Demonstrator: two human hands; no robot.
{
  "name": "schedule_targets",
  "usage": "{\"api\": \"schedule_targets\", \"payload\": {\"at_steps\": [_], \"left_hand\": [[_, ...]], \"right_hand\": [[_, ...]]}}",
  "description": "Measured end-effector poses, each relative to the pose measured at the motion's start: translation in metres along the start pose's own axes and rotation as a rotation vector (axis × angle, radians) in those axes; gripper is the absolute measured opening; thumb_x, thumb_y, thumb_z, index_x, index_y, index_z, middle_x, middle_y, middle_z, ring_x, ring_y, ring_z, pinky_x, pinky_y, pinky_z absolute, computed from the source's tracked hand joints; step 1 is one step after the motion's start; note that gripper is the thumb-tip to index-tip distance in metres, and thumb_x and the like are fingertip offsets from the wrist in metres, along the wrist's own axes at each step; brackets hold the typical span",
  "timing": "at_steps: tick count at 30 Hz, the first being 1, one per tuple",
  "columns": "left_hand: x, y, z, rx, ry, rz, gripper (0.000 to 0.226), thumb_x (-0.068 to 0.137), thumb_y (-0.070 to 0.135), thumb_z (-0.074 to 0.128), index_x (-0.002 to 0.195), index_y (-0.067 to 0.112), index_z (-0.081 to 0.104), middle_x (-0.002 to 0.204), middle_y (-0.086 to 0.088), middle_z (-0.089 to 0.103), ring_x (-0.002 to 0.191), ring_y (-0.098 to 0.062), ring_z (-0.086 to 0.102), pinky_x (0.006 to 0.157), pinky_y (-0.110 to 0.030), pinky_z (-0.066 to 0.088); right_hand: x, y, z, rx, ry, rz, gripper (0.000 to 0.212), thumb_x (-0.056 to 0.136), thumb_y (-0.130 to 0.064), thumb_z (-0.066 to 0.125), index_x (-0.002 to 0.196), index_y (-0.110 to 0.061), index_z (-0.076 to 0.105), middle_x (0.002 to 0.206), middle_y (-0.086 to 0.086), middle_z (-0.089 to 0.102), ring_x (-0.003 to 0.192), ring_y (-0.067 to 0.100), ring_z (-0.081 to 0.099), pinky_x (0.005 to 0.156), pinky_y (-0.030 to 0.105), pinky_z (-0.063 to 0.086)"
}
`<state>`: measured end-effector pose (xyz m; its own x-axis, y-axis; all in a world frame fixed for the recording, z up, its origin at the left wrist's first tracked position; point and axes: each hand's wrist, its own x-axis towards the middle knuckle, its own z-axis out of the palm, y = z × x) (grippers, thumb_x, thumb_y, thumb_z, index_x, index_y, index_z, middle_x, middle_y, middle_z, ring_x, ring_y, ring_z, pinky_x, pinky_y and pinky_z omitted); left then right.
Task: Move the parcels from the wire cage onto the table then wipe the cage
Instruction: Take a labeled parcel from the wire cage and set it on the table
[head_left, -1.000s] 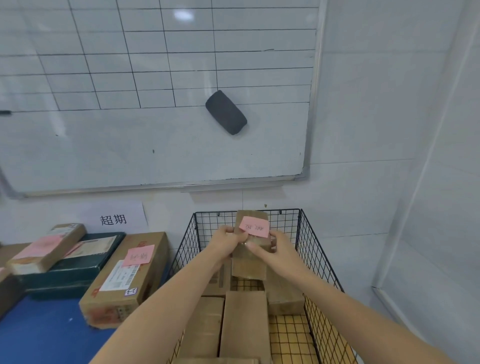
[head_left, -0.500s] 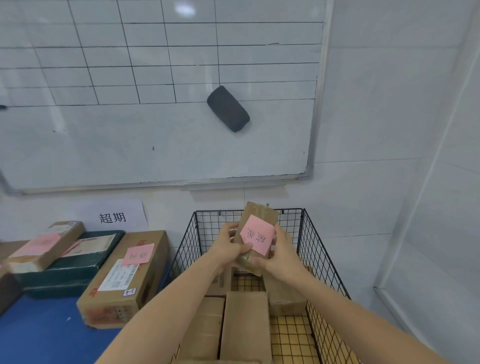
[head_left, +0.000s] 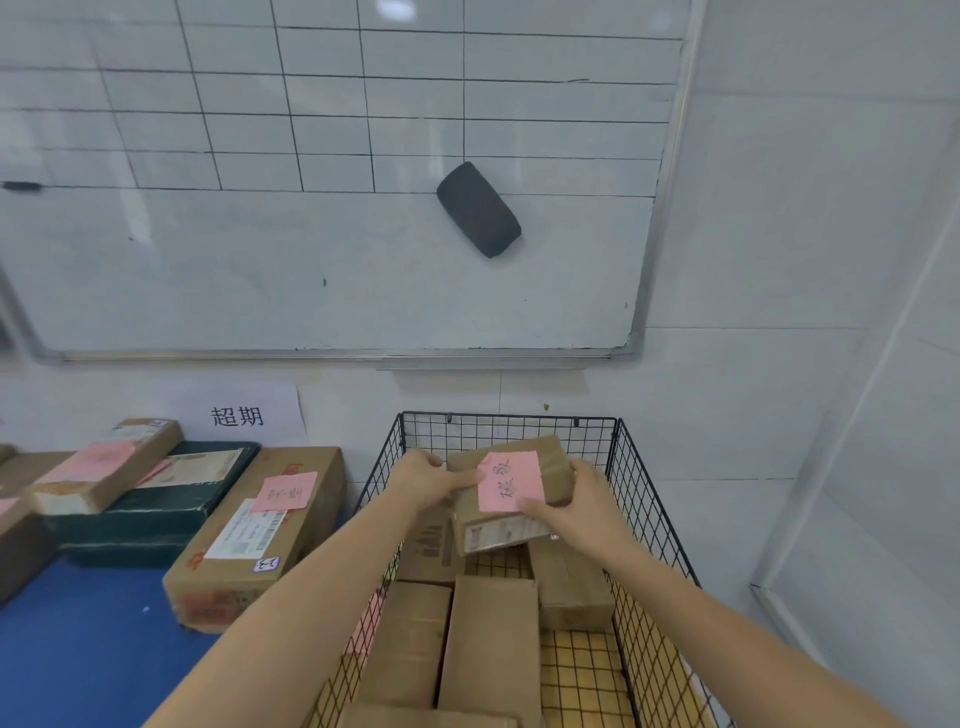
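Blue table (head_left: 78, 649) carries a brown parcel (head_left: 228, 587) beside a green parcel (head_left: 145, 525)

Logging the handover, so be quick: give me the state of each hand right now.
Left hand: grip closed on the left end of the pink-noted parcel.
Right hand: grip closed on its right end, over the wire cage.

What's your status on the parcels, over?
Left grip and right grip hold one pink-noted parcel over the wire cage. Other parcels lie inside. Path to table looks open.
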<state>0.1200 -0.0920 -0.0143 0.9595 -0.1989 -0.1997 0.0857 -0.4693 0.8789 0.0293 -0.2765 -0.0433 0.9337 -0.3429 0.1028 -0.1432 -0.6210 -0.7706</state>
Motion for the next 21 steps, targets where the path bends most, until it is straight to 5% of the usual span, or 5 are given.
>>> {"api": "schedule_targets", "payload": {"at_steps": [5, 9, 12, 15, 21], "left_hand": [[0.003, -0.001, 0.000, -0.071, 0.044, -0.042, 0.027, 0.080, 0.034, 0.074, 0.079, 0.013, 0.056, 0.084, -0.002, 0.066, 0.075, -0.014, 0.062, 0.065, -0.023, 0.051], [0.000, -0.006, 0.006, -0.271, -0.106, -0.075, 0.072, 0.075, 0.014, 0.078, 0.138, 0.019, 0.044, 0.122, -0.006, 0.062, 0.104, -0.024, 0.061, 0.088, -0.045, 0.052], [-0.001, -0.007, 0.008, -0.357, -0.127, -0.024, 0.083, 0.079, -0.001, 0.070, 0.146, 0.028, 0.029, 0.128, -0.008, 0.055, 0.105, -0.028, 0.061, 0.083, -0.049, 0.055], [0.007, -0.009, 0.001, -0.305, -0.039, -0.015, 0.072, 0.081, 0.003, 0.069, 0.141, 0.018, 0.033, 0.113, -0.009, 0.058, 0.093, -0.026, 0.066, 0.077, -0.044, 0.058], [0.010, -0.005, -0.004, -0.187, 0.120, -0.008, 0.043, 0.081, 0.020, 0.073, 0.113, 0.012, 0.046, 0.110, -0.008, 0.059, 0.095, -0.023, 0.064, 0.085, -0.042, 0.056]], "right_hand": [[-0.002, 0.000, 0.009, -0.021, 0.008, 0.015, 0.069, 0.064, -0.059, 0.076, 0.115, -0.021, 0.048, 0.115, -0.003, 0.056, 0.100, 0.013, 0.059, 0.082, 0.036, 0.056], [0.001, -0.001, 0.007, 0.031, 0.029, 0.064, 0.050, 0.073, -0.031, 0.079, 0.102, -0.016, 0.042, 0.105, -0.002, 0.055, 0.088, 0.011, 0.060, 0.073, 0.035, 0.058], [-0.002, -0.001, 0.008, 0.003, 0.019, 0.014, 0.059, 0.077, -0.020, 0.077, 0.117, -0.013, 0.035, 0.100, -0.008, 0.055, 0.084, 0.008, 0.063, 0.064, 0.026, 0.057], [-0.001, -0.003, 0.004, 0.031, -0.002, -0.023, 0.078, 0.076, -0.022, 0.078, 0.137, -0.023, 0.030, 0.114, -0.006, 0.052, 0.091, 0.004, 0.059, 0.064, 0.013, 0.046], [0.001, -0.003, 0.004, -0.041, -0.029, 0.003, 0.047, 0.073, -0.034, 0.080, 0.105, -0.019, 0.049, 0.116, -0.001, 0.049, 0.088, 0.002, 0.051, 0.057, 0.011, 0.039]]}}
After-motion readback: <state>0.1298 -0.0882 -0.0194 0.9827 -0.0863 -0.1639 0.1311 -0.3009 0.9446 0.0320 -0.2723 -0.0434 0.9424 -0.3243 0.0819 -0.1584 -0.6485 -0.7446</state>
